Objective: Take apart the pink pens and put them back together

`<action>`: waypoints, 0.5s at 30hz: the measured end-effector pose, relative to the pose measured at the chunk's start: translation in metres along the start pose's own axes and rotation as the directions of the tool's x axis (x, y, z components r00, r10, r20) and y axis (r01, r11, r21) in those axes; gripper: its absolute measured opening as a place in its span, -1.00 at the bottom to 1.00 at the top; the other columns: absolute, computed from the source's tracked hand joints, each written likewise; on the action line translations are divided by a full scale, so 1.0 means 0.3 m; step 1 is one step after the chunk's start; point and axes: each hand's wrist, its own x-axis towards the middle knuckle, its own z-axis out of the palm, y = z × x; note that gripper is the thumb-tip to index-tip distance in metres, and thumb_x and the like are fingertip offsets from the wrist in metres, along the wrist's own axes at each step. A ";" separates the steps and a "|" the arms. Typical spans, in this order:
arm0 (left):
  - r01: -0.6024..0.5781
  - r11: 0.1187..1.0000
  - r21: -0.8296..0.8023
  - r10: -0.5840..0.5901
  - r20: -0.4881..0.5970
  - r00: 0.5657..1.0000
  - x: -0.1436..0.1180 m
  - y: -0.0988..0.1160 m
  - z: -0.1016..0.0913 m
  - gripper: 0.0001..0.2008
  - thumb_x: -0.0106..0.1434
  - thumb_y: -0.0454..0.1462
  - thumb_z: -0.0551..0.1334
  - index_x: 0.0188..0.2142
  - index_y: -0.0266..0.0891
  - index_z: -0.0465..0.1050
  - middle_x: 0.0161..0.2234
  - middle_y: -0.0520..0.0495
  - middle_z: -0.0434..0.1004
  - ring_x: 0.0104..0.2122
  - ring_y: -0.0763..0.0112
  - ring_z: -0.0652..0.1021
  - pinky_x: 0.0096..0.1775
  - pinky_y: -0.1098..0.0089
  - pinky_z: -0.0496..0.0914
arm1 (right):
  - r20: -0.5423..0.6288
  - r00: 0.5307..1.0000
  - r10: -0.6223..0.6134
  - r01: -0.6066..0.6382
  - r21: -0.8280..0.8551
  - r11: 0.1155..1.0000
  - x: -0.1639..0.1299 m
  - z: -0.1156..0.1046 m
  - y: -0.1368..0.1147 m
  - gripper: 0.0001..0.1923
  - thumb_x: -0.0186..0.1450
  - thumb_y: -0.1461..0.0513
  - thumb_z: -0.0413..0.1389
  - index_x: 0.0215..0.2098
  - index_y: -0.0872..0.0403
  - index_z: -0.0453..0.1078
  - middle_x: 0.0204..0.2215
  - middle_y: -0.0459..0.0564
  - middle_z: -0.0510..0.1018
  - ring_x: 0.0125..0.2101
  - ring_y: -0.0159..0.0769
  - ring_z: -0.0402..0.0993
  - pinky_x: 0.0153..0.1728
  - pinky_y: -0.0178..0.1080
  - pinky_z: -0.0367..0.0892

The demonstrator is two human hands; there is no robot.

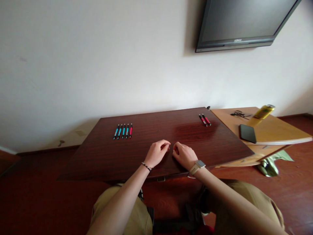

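My left hand (157, 152), with a dark beaded bracelet on the wrist, rests on the dark wooden table (158, 127) near its front edge. Its fingers are curled in, and nothing shows in them. Close beside it, a small gap apart, lies my right hand (185, 154), also loosely closed with nothing visible inside; a pale-strapped watch (197, 166) is on that wrist. To the left, several blue pens (119, 131) form a row, with one red pen (130, 131) at its right end. Two more red pens (204, 120) lie side by side at the back right.
A lower light-wood cabinet (227, 119) adjoins the table on the right, bearing a phone (247, 133), a black cable (240, 114) and a yellow can (264, 112). A green bag-like thing (269, 165) is on the floor. A television (244, 23) hangs on the wall.
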 end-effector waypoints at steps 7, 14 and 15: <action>0.037 0.991 0.128 -0.029 -0.067 0.997 -0.026 -0.014 -0.060 -0.80 0.43 -0.18 0.18 -0.18 -0.14 0.58 -0.27 -0.03 0.68 -0.28 0.33 0.64 -0.17 0.40 0.44 | -0.051 0.989 -0.138 0.135 -0.046 0.990 -0.018 0.029 -0.036 -0.94 0.40 0.28 0.07 -0.27 0.03 0.34 -0.35 -0.04 0.56 -0.31 -0.26 0.46 -0.28 -0.27 0.16; 0.511 0.795 0.325 -0.349 -0.443 0.825 0.008 -0.180 -0.336 -0.76 0.35 -0.09 0.27 -0.12 -0.18 0.49 -0.25 -0.13 0.67 -0.23 0.18 0.65 -0.18 0.32 0.42 | -0.027 0.990 -0.135 0.135 -0.023 0.991 -0.015 0.026 -0.029 -0.94 0.40 0.27 0.10 -0.27 0.02 0.39 -0.36 -0.07 0.56 -0.31 -0.27 0.46 -0.30 -0.26 0.14; 0.585 0.722 0.370 -0.385 -0.488 0.784 0.007 -0.204 -0.374 -0.73 0.35 -0.07 0.28 -0.09 -0.18 0.48 -0.20 -0.17 0.68 -0.18 0.12 0.65 -0.15 0.28 0.43 | -0.023 0.991 -0.135 0.135 -0.014 0.991 -0.015 0.027 -0.028 -0.93 0.41 0.26 0.10 -0.26 0.02 0.40 -0.36 -0.08 0.56 -0.32 -0.27 0.45 -0.30 -0.26 0.14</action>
